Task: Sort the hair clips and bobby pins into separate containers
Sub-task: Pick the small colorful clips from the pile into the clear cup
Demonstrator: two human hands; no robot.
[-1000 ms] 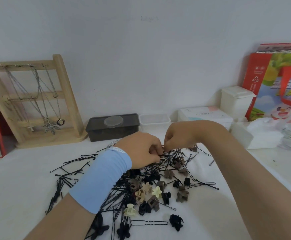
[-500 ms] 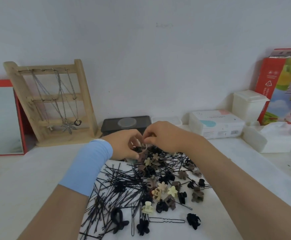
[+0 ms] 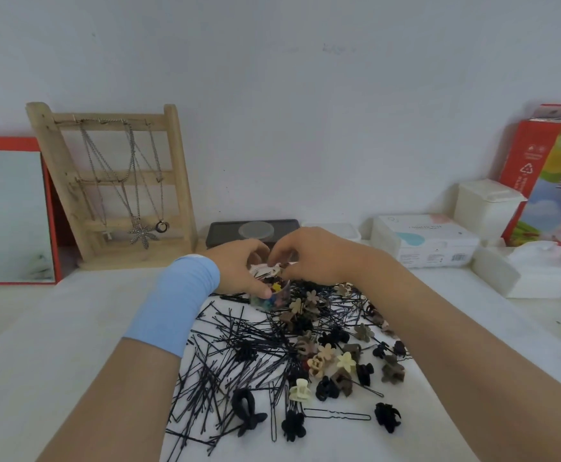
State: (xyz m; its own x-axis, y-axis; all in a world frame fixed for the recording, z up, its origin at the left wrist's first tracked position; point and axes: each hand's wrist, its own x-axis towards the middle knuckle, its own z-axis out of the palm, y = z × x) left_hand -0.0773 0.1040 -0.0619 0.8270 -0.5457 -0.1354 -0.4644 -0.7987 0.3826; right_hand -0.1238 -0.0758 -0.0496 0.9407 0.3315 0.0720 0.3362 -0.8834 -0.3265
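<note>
Black wire bobby pins (image 3: 239, 348) lie in a loose tangle on the white table (image 3: 55, 345), just nearer to me than my fingers and mostly under my left forearm. Mixed in and to the right of them sit the small flower-shaped claw hair clips (image 3: 336, 358) in black, brown, beige and cream, spreading from right below my fingers back toward my body.

My left hand (image 3: 239, 271), with a light blue fabric wristband (image 3: 179, 301) on the wrist, curls its fingers around a small clear plastic container (image 3: 272, 295) that holds colourful little clips; the thumb presses its near wall. My right hand (image 3: 309, 255) is bent over the top of that container, fingertips drawn together, pinching something small that I cannot make out.

Just beyond my fingers, against the wall, stands a dark grey rectangular box with a round clear lid insert (image 3: 255, 231), and a shallow clear tray (image 3: 342, 230) peeks out behind my right hand. Farther right is a white carton with a teal drop mark (image 3: 426, 241); its printed lines and barcode are too small to read. Past it are a white lidded plastic box (image 3: 487, 208) and a red printed paper bag with a recycling symbol (image 3: 546, 175), its lettering blurred. Left of my fingers stands a wooden ladder-style rack hung with silver necklaces (image 3: 119, 185), and beyond that a red-framed mirror (image 3: 9, 215).
</note>
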